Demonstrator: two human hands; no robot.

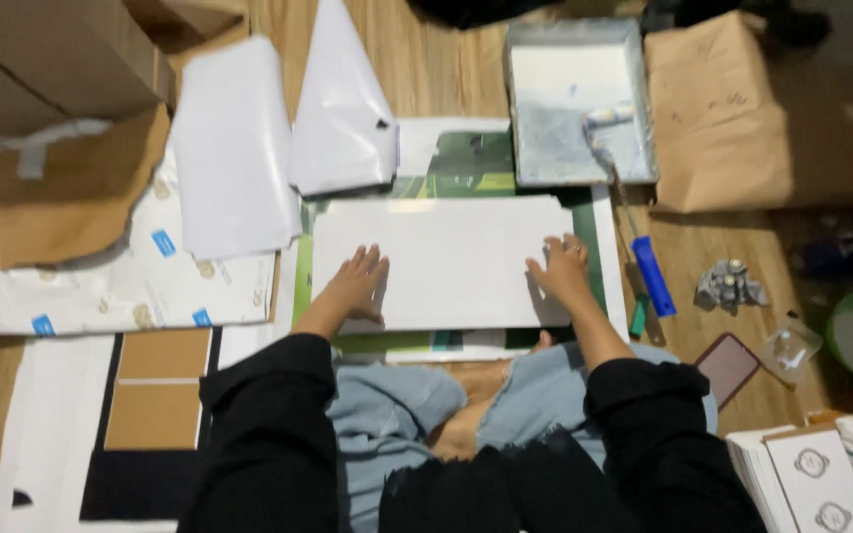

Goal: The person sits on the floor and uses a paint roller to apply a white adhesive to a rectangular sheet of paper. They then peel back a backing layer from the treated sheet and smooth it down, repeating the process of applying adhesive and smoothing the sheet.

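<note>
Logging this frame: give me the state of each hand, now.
Left hand: open, palm flat on the white board, holding nothing.
Right hand: open, fingers spread, pressing on the same board's right end.

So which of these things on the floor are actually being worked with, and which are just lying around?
In hand:
- white board, with the left hand and right hand both flat on it
- paint tray with roller, just beyond the board
- printed sheet under the board

Lying about:
- cardboard boxes
- brown paper bag
- phone
- white plastic bags
</note>
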